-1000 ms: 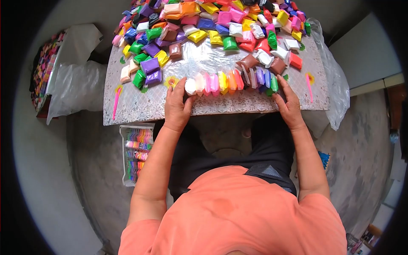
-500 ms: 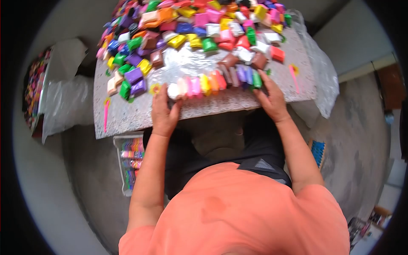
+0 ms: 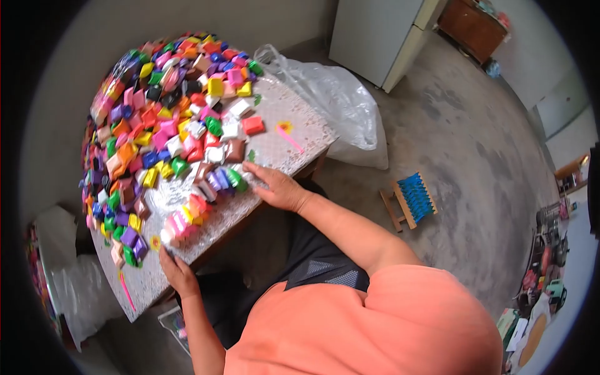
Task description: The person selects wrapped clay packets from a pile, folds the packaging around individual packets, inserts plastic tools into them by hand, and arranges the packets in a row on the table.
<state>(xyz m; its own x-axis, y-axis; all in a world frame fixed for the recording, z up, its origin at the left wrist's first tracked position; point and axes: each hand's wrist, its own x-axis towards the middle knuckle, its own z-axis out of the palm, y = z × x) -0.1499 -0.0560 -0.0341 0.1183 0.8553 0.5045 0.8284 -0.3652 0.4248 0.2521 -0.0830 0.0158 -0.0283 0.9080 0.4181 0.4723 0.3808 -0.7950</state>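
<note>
A row of small wrapped packets [image 3: 195, 210] lies along the near edge of the table, running from white and pink through yellow and orange to purple and green. My left hand [image 3: 179, 274] is beside the white packet [image 3: 165, 237] at one end, its fingers extended and nothing visibly gripped. At the other end, my right hand [image 3: 279, 189] rests by the green packet [image 3: 236, 180], fingers stretched out. Whether the fingertips touch the end packets is hard to see through the blur. Behind the row spreads a big heap of mixed-colour packets [image 3: 165, 128].
The table [image 3: 290, 164] has a patterned, shiny cover. Clear plastic sheeting [image 3: 337, 103] hangs off its far right corner. A small wooden stool with a blue woven top [image 3: 415, 199] stands on the floor. A crate [image 3: 173, 322] sits under the table, left.
My view has swung right and tilted, so the table now appears further left and more floor shows. Both hands stay near the row's ends, seemingly looser against it.
</note>
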